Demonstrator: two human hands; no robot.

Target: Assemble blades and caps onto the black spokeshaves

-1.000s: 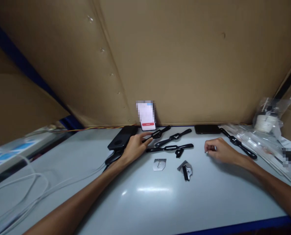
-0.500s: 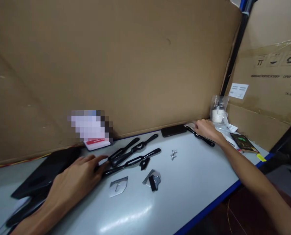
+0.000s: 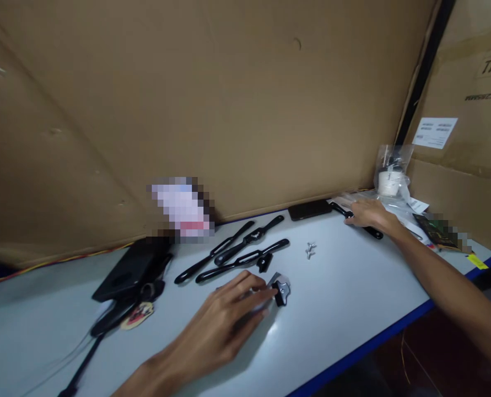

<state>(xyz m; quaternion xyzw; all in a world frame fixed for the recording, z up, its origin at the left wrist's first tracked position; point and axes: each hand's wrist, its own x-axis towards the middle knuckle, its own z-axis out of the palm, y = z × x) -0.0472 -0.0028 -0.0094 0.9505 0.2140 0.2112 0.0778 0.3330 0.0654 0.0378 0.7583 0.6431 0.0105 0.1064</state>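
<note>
on my remote view, my left hand (image 3: pixel 228 317) had parted fingers beside the black-and-silver piece (image 3: pixel 283 291); my right hand (image 3: pixel 369 214) reached a black tool (image 3: pixel 374 232), grip unclear.

My left hand (image 3: pixel 224 320): off the black two-handled tools (image 3: pixel 229 253), now at the black-and-silver piece (image 3: pixel 284 292) | my right hand (image 3: pixel 367 213): now over the rightmost tool (image 3: pixel 375 233), silver screws (image 3: pixel 310 250) released

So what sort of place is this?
Probably a workbench, perhaps in a small workshop: long black two-handled tools and small silver winged metal pieces lie on a pale grey tabletop, with a tall brown cardboard wall behind.
</note>
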